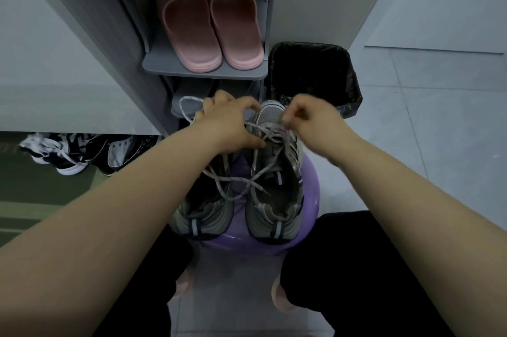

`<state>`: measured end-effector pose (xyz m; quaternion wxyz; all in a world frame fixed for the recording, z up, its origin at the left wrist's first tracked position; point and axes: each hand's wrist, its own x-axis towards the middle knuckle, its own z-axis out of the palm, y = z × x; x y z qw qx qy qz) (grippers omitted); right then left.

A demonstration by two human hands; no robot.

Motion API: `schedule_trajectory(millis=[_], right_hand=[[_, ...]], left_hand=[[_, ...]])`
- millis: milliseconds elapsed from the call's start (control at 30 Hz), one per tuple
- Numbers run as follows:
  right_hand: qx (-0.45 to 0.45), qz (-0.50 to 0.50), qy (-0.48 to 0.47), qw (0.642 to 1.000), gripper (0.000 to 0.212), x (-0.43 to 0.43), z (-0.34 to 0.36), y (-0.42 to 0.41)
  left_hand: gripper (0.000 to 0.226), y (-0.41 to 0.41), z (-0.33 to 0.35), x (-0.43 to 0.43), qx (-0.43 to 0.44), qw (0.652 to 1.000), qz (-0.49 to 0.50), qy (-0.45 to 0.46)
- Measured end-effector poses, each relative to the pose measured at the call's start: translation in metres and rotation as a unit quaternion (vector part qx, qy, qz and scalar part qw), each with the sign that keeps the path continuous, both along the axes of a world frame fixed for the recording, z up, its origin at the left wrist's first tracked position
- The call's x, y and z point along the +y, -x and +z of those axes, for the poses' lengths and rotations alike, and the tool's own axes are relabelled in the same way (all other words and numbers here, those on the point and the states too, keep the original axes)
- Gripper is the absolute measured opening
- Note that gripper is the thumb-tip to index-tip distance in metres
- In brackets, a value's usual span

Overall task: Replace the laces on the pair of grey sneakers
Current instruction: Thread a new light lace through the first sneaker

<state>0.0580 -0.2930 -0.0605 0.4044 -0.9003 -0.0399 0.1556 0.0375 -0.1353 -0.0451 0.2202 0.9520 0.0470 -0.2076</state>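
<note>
The fingers (247, 105) of the left hand (227, 121) and right hand (308, 114) are each closed on the lace (238, 179) of the right sneaker (274, 199), just below them on a stool (311, 172).

You had the right sneaker (274, 199) and the left sneaker (204, 217), both grey with striped heel tabs, standing side by side on the purple stool (311, 172), heels toward you. Speckled grey-white laces (264, 136) lay loosened across the right one's tongue, their slack crossing over between the two shoes.
</note>
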Motion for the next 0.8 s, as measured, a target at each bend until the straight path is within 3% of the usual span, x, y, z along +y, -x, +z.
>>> schedule_trajectory(millis=[67, 133, 167, 200, 233, 267, 300, 367, 500, 567, 667, 733, 800], right_hand=[[0.045, -0.1, -0.205, 0.973, 0.028, -0.007, 0.013, -0.004], [0.093, -0.154, -0.389, 0.904, 0.025, -0.015, 0.026, -0.006], [0.098, -0.159, -0.428, 0.884, 0.025, -0.017, 0.031, -0.007], [0.086, -0.145, -0.417, 0.893, 0.025, -0.018, 0.033, -0.007], [0.047, -0.099, -0.333, 0.937, 0.025, -0.016, 0.032, -0.006], [-0.015, -0.017, -0.189, 0.982, 0.024, -0.013, 0.026, -0.004], [-0.06, 0.075, -0.037, 0.995, 0.018, -0.009, 0.018, -0.002], [-0.086, 0.188, 0.148, 0.967, 0.008, 0.0, 0.003, 0.004], [-0.051, 0.191, 0.184, 0.963, 0.012, 0.008, 0.0, 0.007], [-0.081, 0.179, 0.189, 0.962, 0.011, 0.006, 0.002, 0.003], [-0.18, 0.009, 0.097, 0.979, 0.011, -0.013, 0.016, -0.012], [-0.2, -0.154, -0.055, 0.966, 0.009, -0.031, 0.031, -0.022], [-0.125, -0.246, -0.271, 0.922, 0.016, -0.038, 0.042, -0.022]], left_hand=[[0.059, -0.002, 0.001, 0.004, 0.033, 0.999, -0.016, -0.014], [0.051, -0.002, 0.0, 0.007, 0.041, 0.998, -0.032, -0.041], [0.048, -0.002, 0.001, 0.008, 0.038, 0.997, -0.037, -0.056], [0.047, -0.002, 0.002, 0.008, 0.036, 0.996, -0.039, -0.074], [0.05, -0.003, 0.003, 0.008, 0.037, 0.994, -0.044, -0.097], [0.054, -0.004, 0.004, 0.007, 0.039, 0.99, -0.051, -0.124], [0.058, -0.004, 0.006, 0.006, 0.041, 0.986, -0.058, -0.153], [0.062, -0.005, 0.006, 0.004, 0.032, 0.979, -0.069, -0.187], [0.057, -0.004, 0.003, 0.003, -0.002, 0.983, -0.076, -0.165], [0.057, -0.004, 0.004, 0.004, 0.001, 0.984, -0.075, -0.16], [0.061, -0.006, 0.006, 0.006, 0.025, 0.981, -0.072, -0.176], [0.064, -0.007, 0.007, 0.007, 0.046, 0.979, -0.069, -0.185], [0.062, -0.007, 0.007, 0.007, 0.052, 0.981, -0.071, -0.172]])
